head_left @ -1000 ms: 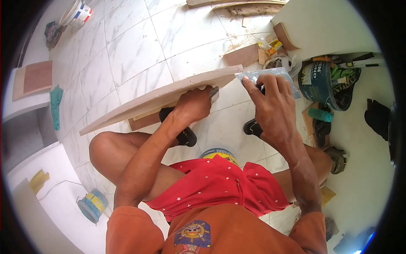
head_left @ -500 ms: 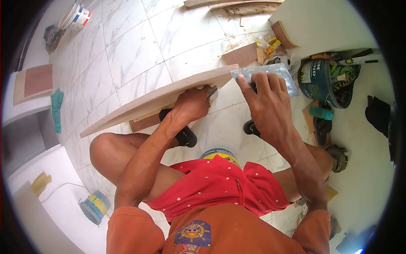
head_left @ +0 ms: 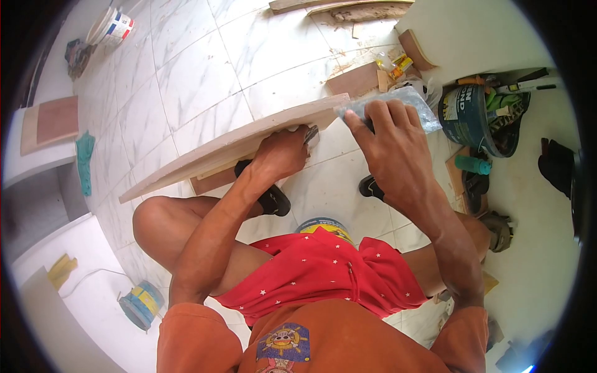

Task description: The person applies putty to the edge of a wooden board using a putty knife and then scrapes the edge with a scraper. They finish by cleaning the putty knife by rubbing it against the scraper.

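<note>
From here, I see my left hand (head_left: 280, 154) closed round the scraper (head_left: 312, 133) against the board (head_left: 236, 138), toward eleven o'clock; my right hand (head_left: 395, 140) grips the trowel (head_left: 424, 113), toward two.

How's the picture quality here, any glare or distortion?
Head view: wide-angle distortion visibly bends the tiled floor's joints, with black corners; bluish-white glare burns out at lower right; patchy reflections mottle the metal trowel.

The shorts (head_left: 317, 267) are red with white stars. The shirt (head_left: 354, 336) is orange. Grey veins streak the white floor tiles (head_left: 199, 71).
</note>
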`<state>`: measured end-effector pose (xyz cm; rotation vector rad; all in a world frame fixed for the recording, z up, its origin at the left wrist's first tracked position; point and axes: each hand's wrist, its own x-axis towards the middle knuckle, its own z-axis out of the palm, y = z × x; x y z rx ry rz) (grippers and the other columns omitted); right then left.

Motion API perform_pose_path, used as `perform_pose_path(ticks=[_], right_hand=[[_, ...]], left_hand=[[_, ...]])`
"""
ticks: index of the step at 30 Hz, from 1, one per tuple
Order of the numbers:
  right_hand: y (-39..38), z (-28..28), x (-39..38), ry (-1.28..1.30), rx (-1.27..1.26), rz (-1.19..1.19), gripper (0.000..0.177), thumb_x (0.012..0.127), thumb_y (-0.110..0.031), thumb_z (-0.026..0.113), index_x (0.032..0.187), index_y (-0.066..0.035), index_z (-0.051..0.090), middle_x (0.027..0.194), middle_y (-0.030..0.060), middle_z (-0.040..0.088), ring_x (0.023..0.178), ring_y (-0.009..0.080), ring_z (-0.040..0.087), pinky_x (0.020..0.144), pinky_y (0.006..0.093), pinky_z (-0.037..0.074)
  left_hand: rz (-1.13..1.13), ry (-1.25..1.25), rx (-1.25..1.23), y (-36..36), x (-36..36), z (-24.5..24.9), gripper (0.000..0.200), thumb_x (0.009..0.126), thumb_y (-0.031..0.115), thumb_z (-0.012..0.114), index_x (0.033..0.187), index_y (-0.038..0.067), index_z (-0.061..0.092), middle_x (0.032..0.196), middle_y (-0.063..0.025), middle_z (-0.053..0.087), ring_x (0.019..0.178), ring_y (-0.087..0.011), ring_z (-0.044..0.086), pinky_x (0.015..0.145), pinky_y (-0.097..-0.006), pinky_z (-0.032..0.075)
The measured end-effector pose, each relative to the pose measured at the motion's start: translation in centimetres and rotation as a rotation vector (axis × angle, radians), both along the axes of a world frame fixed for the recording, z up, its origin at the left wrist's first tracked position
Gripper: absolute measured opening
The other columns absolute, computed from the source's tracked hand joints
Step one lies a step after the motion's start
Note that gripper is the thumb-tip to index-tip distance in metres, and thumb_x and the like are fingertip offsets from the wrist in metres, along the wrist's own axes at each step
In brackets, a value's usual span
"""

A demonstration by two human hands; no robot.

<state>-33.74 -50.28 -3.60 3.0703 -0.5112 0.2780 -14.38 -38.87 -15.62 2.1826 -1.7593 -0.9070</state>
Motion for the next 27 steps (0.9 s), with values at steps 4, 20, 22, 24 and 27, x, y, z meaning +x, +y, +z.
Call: perform_pose_path(ticks=[4,20,22,24,27], right_hand=[[-0.8,1.1,-1.7,-0.048,0.210,-0.080,0.032,0.084,-0.002,0.065,0.115,-0.004,0.072,0.102,0.0100,0.059,0.100,0.0283,0.056,0.085,0.0396,0.045],[1.1,-18.7,-2.4,-1.027,1.225,-0.621,0.032,0.089,0.006,0.056,0.116,-0.003,0.072,0.107,0.0145,0.071,0.102,0.0279,0.067,0.094,0.0337,0.051],[1.1,-19.1,-1.9,-1.015,1.236,-0.653,0.033,0.089,0.007,0.056,0.117,-0.003,0.072,0.107,0.0143,0.071,0.102,0.0296,0.066,0.095,0.0351,0.052],[1.2,-19.4,-1.9,-1.014,1.195,-0.648,0.036,0.087,0.008,0.055,0.117,-0.004,0.071,0.108,0.0134,0.070,0.103,0.0305,0.065,0.094,0.0363,0.052],[1.6,-19.4,-1.6,-0.976,1.074,-0.619,0.039,0.084,0.008,0.057,0.118,-0.005,0.071,0.109,0.0123,0.069,0.103,0.0312,0.064,0.094,0.0379,0.052]], left_hand=[[0.022,0.007,0.072,-0.1,-0.1,-0.1,0.046,0.094,0.023,0.058,0.134,0.000,0.054,0.091,-0.0300,0.069,0.087,-0.0474,0.067,0.081,-0.0543,0.052],[-0.016,-0.038,0.317,-1.1,-1.1,-1.0,0.046,0.094,0.021,0.060,0.134,-0.002,0.054,0.098,-0.0322,0.069,0.093,-0.0494,0.067,0.084,-0.0530,0.052],[0.006,-0.038,0.357,-1.4,-1.0,-1.2,0.045,0.094,0.020,0.061,0.132,-0.003,0.055,0.100,-0.0317,0.069,0.096,-0.0489,0.067,0.085,-0.0520,0.052],[0.006,-0.030,0.373,-1.5,-0.8,-1.5,0.045,0.094,0.021,0.060,0.132,-0.003,0.056,0.100,-0.0316,0.069,0.096,-0.0488,0.067,0.085,-0.0520,0.052],[0.033,-0.045,0.408,-2.0,-1.1,-1.1,0.045,0.094,0.021,0.060,0.132,-0.004,0.056,0.101,-0.0314,0.069,0.096,-0.0489,0.067,0.086,-0.0516,0.052]])
